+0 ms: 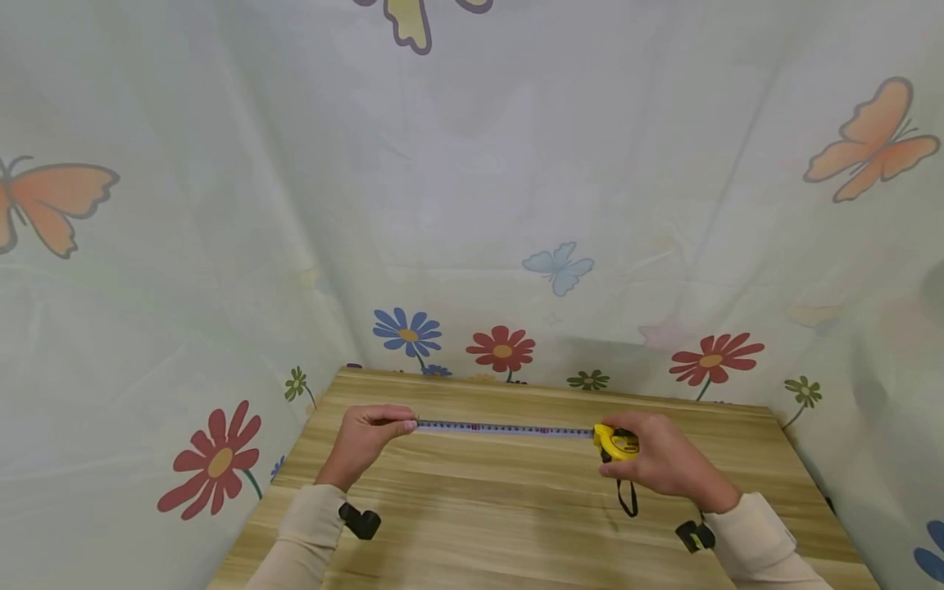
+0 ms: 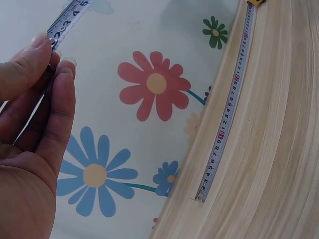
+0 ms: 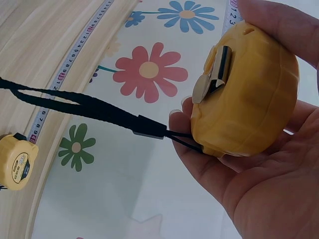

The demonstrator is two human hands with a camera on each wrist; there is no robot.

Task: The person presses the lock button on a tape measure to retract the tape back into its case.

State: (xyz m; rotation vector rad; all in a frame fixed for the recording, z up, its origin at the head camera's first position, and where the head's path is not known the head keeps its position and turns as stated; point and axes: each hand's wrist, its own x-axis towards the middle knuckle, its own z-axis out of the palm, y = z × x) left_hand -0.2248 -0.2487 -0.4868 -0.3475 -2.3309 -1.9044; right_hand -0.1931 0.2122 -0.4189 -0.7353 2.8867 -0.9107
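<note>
My left hand (image 1: 366,434) pinches the free end of a tape measure's blade (image 1: 509,428) between thumb and fingers. The blade stretches nearly level to the yellow case (image 1: 618,443), which my right hand (image 1: 664,460) grips by its sides. From the case hangs a black wrist strap (image 3: 79,102); a metal belt clip (image 3: 221,67) shows on its side. In the wrist views, a second yellow tape measure (image 3: 18,162) lies on the wooden table, its own blade (image 2: 229,107) drawn out along the surface. In the head view the two nearly overlap.
The wood-grain table (image 1: 472,524) ends at a pale curtain (image 1: 472,188) printed with flowers and butterflies, which encloses its back and sides. Small black devices sit at both wrists, one at the left cuff (image 1: 360,520) and one at the right cuff (image 1: 695,537).
</note>
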